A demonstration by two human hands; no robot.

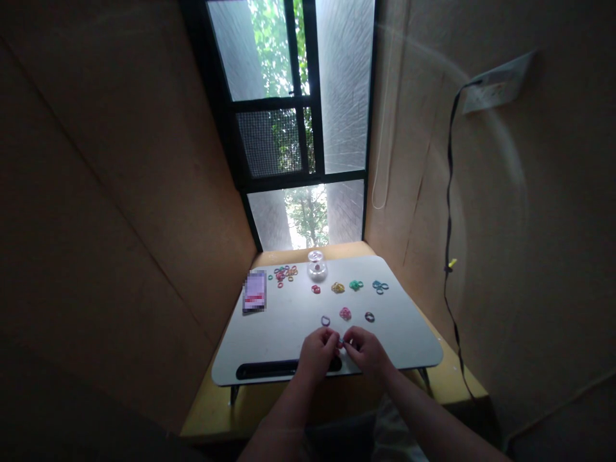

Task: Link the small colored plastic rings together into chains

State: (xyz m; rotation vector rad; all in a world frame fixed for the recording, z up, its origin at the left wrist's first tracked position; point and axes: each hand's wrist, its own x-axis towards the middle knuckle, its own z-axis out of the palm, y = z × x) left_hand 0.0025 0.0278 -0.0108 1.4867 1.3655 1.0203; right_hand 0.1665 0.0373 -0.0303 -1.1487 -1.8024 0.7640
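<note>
My left hand (320, 350) and my right hand (363, 348) meet over the near part of the white table, both closed with fingertips pinched together. Between them is a small reddish and grey band (341, 343), which looks like a hair tie; the fingers hide most of it. Just beyond my left hand lies a single greyish hair tie (326, 321). A pink pile of hair ties (345, 314) and a dark one (369, 317) lie past my right hand. Farther back are red (316, 289), yellow (337, 288), green (356, 285) and blue (380, 287) groups.
A mixed-colour heap of hair ties (286, 274) lies at the back left, by a blurred purple packet (255, 292). A clear round container (317, 268) stands at the back. The white folding table (269, 337) has a black slot (267, 369) along its front. Walls rise close on both sides.
</note>
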